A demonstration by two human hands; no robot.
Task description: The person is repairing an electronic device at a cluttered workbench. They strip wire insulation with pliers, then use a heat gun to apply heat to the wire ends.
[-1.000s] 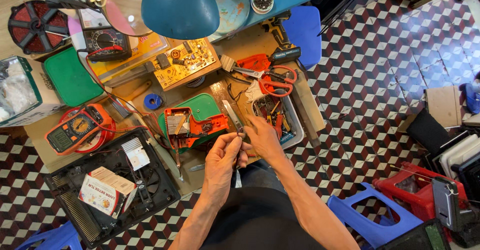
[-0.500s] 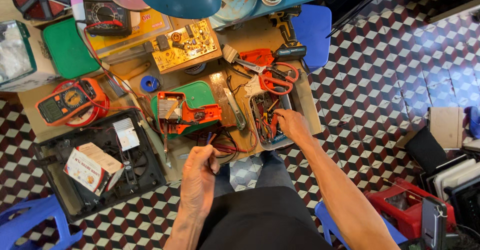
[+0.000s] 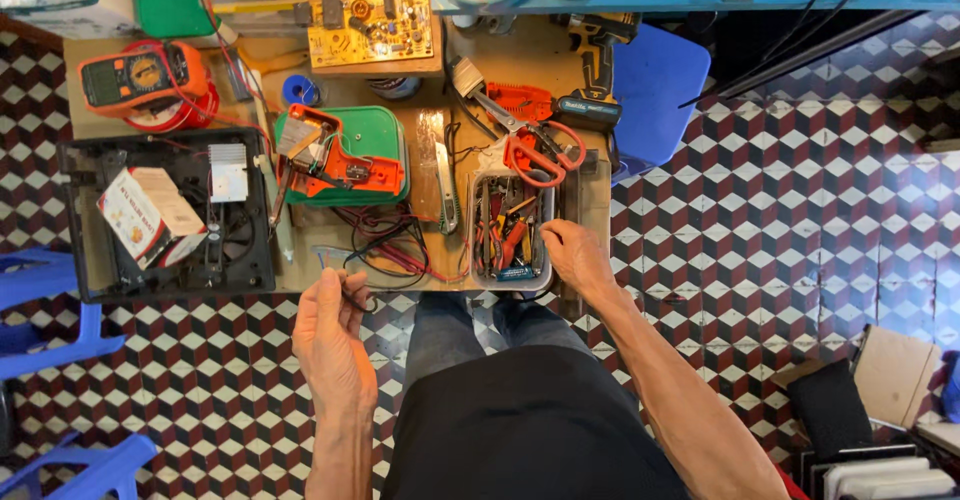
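Left hand pinches thin black wire; could snag the desk tangle. Right hand, open, rests on clear plastic tool tray; tray overhangs, may tip.

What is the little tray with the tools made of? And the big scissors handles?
The tool tray looks like thin grey metal, going by its dull shine, though it could be plastic. The scissors handles look like smooth red-orange plastic: bright, even colour.

A tool tray sits on the bench, scissors behind it, multimeter far left.
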